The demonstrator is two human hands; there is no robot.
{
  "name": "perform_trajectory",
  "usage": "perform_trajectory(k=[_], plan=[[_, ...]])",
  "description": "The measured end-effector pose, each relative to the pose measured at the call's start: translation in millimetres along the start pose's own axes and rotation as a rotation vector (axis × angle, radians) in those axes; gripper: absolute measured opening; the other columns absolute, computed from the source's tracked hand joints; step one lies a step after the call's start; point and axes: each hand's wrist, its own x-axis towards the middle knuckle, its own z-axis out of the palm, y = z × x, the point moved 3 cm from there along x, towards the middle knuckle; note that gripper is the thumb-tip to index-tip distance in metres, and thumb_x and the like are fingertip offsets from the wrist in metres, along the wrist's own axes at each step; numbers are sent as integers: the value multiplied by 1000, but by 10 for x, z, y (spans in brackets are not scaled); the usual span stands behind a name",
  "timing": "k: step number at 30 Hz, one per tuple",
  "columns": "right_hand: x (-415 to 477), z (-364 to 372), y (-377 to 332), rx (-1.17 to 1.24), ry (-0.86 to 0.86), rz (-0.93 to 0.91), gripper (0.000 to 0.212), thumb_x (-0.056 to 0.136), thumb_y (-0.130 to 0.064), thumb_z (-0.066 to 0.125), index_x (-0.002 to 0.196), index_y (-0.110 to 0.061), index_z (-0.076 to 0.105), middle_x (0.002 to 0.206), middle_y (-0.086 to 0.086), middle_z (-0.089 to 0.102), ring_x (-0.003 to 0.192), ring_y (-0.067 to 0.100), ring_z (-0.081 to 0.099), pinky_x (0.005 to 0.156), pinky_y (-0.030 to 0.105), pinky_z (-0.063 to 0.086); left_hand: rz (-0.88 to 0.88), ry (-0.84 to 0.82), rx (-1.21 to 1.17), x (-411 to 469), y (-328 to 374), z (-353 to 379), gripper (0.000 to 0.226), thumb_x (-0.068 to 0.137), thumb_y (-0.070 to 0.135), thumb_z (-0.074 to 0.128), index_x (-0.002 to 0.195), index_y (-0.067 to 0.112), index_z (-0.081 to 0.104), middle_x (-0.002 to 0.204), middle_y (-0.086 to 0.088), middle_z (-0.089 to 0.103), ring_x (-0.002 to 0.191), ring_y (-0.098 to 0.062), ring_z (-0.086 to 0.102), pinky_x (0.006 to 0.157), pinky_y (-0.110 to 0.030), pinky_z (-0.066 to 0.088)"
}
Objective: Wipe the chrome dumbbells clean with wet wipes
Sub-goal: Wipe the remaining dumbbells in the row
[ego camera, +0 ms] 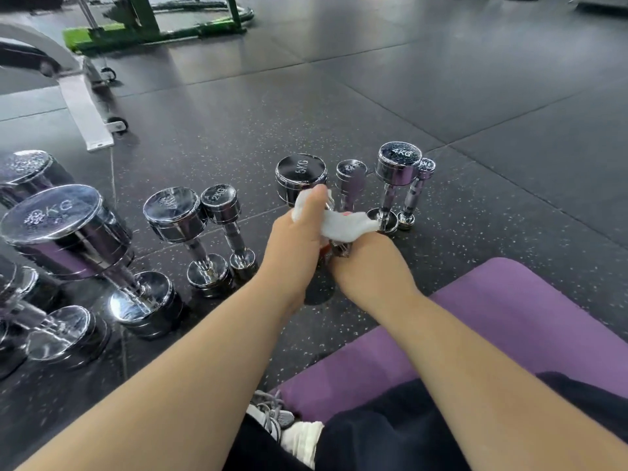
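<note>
The 5KG dumbbell [300, 175] stands on end on the rubber floor [441, 107] just ahead of me, in the middle of a row of chrome weights, and it is the one in hand. My left hand [299, 232] has its fingers curled round the wet wipe [343, 224], with the thumb pressed up near the top head. My right hand [370, 266] is wrapped low round the handle, where a sliver of knurled metal shows between the two hands. To do this well I would steady the weight with the right hand and draw the wipe round the shaft in full turns, working into the knurling and the shoulder under the head. I would refold to a fresh face before doing the end plates. The weight looks top-heavy on end, so I would press down rather than sideways, since the 4KG dumbbell [397, 164] stands near. My hands hide most of the handle, I cannot make out the bottom head, and my fingertips are out of sight, so I judge both grips from the knuckles. The weights at the left edge are cut off and their markings are blurred.
</note>
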Motion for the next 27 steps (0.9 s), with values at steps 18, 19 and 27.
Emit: perform_trajectory(k=[18, 19, 27], plan=[[36, 17, 43, 186, -425, 151, 19, 75, -1, 54, 64, -14, 45, 43, -6, 38, 42, 14, 33, 46, 23, 26, 377, -109, 896, 156, 145, -120, 39, 105, 37, 36, 110, 19, 70, 102, 3, 71, 96, -14, 62, 81, -27, 45], [20, 30, 25, 72, -374, 92, 20, 76, -3, 54, 64, -17, 45, 47, -9, 41, 47, 14, 37, 46, 23, 27, 343, -115, 953, 155, 109, -111, 45, 104, 42, 35, 100, 15, 70, 94, 0, 71, 91, -17, 61, 79, -30, 45], [-2, -48, -43, -456, -22, -141, 5, 92, -26, 48, 91, -21, 45, 76, -4, 53, 70, 27, 47, 57, 33, 34, -289, -89, 734, 189, 49, -235, 55, 94, 60, 35, 68, 14, 52, 49, -2, 53, 39, -17, 36, 47, -23, 27]])
